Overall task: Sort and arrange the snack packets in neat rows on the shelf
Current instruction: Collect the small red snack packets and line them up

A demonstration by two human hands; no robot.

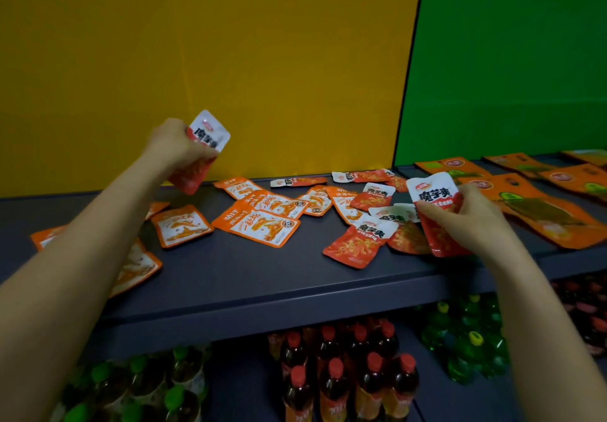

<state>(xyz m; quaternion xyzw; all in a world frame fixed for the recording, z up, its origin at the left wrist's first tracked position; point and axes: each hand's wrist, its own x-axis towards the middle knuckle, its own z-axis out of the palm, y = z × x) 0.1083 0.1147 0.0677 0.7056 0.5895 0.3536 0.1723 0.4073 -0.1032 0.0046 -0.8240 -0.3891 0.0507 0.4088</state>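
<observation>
Above a dark shelf strewn with orange snack packets, the left hand grips a red-and-white packet while the right hand pinches another.

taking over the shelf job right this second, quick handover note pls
Hands: left hand grips a raised red-and-white packet above the shelf. The right hand grips a second red-and-white packet low over the pile.
Things: orange-and-white packets lie scattered left and centre. Loose red-and-white packets overlap centre right. Large orange packs lie far right.
Done: no neat rows of small packets yet.
Left: separate the two kinds and lay them in rows.
</observation>
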